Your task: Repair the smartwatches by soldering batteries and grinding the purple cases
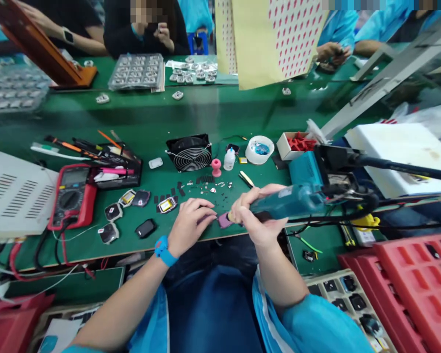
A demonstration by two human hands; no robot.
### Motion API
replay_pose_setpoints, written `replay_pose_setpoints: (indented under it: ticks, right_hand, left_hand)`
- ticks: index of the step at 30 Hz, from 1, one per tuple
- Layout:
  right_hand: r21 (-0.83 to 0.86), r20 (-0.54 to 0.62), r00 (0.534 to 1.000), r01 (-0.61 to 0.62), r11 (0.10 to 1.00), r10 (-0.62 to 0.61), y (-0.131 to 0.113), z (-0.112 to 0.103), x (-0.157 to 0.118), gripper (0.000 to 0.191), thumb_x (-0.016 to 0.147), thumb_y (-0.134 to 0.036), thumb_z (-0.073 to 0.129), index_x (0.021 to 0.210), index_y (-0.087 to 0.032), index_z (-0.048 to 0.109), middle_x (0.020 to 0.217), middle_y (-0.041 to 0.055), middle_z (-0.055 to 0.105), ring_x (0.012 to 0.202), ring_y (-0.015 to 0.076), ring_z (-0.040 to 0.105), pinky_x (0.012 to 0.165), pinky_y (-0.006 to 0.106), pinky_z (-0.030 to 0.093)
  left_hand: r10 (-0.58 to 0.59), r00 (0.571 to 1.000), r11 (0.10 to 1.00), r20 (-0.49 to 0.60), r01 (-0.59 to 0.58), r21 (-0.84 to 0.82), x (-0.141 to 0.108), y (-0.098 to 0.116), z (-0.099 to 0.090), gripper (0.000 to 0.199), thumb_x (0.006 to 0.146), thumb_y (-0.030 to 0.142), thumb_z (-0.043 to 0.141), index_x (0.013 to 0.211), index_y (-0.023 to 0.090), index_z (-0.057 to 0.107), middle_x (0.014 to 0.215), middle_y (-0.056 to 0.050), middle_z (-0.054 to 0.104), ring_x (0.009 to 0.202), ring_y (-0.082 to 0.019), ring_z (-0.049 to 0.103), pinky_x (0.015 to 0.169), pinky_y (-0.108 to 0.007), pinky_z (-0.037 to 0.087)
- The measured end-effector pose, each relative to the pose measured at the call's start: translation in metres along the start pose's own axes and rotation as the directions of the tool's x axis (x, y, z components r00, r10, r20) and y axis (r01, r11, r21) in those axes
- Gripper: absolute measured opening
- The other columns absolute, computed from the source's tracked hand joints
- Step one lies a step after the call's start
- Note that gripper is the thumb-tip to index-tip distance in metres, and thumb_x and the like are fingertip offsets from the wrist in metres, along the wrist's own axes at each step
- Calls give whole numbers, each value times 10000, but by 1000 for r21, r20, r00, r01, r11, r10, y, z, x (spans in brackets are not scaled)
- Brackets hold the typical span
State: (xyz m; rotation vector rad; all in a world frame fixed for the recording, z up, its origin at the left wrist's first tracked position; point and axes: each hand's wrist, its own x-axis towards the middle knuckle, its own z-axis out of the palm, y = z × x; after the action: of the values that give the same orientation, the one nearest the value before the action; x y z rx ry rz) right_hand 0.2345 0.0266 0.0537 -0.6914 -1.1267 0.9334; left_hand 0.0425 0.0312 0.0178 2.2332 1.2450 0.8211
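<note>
My right hand [255, 213] is wrapped round a translucent teal electric screwdriver [290, 201], held nearly level with its tip end pointing left. Under that tip end, a small purple-pink piece [225, 220] lies at the front edge of the green bench. My left hand [194, 218], with a blue wrist strap [165, 251], rests just left of this piece, fingers bent and close together; whatever may be between them is too small to tell. Beyond both hands lie tiny loose parts [213, 190] and black pads. An open watch body [166, 204] sits left of my left hand.
A fan [191, 154], pink stamp-like piece [216, 167], small bottle [229, 159] and white round tub [259, 149] stand behind. At left are a red multimeter [72, 196] and several watch bodies; at right, a teal box [306, 167] and red trays [419, 274]. People sit across the bench.
</note>
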Motion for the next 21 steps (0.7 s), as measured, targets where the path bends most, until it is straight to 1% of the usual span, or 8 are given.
replay_pose_setpoints:
  ticks: [2, 3, 7, 9, 11, 16, 18, 21]
  right_hand:
    - [88, -42, 995, 91, 992, -87, -10, -7, -3, 373, 918, -185, 709, 1147, -362, 474, 741, -102, 542, 512, 89, 524, 502, 246, 527]
    - [110, -50, 994, 105, 988, -100, -14, -10, -6, 365, 920, -157, 698, 1144, -352, 485, 737, -100, 549, 512, 89, 529, 494, 238, 520]
    - [80, -46, 998, 53, 995, -49, -16, -24, -19, 395, 890, -118, 710, 1149, -351, 522, 732, -91, 586, 542, 104, 569, 532, 261, 546]
    - [55, -45, 999, 30, 998, -28, -11, -29, -25, 421, 869, -106, 721, 1151, -358, 537, 730, -90, 598, 556, 110, 583, 571, 287, 571]
    - [38, -42, 999, 17, 999, -15, -6, -32, -30, 451, 851, -86, 722, 1159, -365, 546, 732, -91, 597, 562, 112, 586, 570, 286, 572]
    - [-2, -18, 1000, -18, 1000, 18, 2, -33, -37, 493, 830, -67, 722, 1163, -374, 529, 800, -73, 632, 582, 109, 596, 517, 241, 539]
    - [-25, 2, 1000, -19, 1000, 19, 1, -31, -36, 479, 823, -75, 728, 1146, -363, 522, 784, -74, 623, 585, 114, 600, 530, 248, 545]
    - [-67, 42, 999, 12, 998, -9, -3, -29, -31, 452, 818, -102, 746, 1128, -351, 533, 730, -83, 605, 570, 116, 599, 549, 251, 549]
  left_hand:
    - [15, 1000, 999, -18, -16, -38, 1, -3, -6, 170, 1038, 302, 607, 967, 231, 744, 1051, -53, 744, 996, -206, 673, 915, -393, 522]
    - [17, 1000, 998, -20, -18, -55, 0, -4, -8, 172, 1040, 303, 603, 969, 228, 741, 1026, -51, 744, 974, -198, 680, 897, -377, 535]
    - [20, 1000, 998, 8, -19, -53, -8, -6, -12, 146, 1025, 315, 642, 964, 235, 748, 980, -38, 748, 936, -187, 678, 853, -348, 551]
    - [26, 1000, 1000, 17, -26, -10, -15, -5, -9, 111, 1012, 315, 667, 1001, 243, 751, 1016, -39, 754, 962, -195, 672, 867, -363, 546]
    - [22, 1000, 999, 13, -23, 44, -22, -5, -4, 107, 1005, 316, 677, 1049, 250, 749, 1068, -47, 752, 1010, -211, 663, 893, -389, 540]
    - [28, 998, 993, -49, -23, 115, -31, -4, 7, 122, 1020, 288, 646, 1078, 263, 751, 1116, -58, 736, 1061, -227, 640, 918, -418, 523]
    - [42, 997, 992, -60, -34, 119, -32, -4, 9, 126, 1025, 280, 637, 1068, 267, 754, 1114, -57, 732, 1061, -227, 636, 914, -418, 519]
    - [42, 997, 993, -65, -34, 117, -31, -4, 10, 135, 1031, 278, 625, 1054, 271, 758, 1113, -57, 728, 1063, -227, 632, 913, -419, 517]
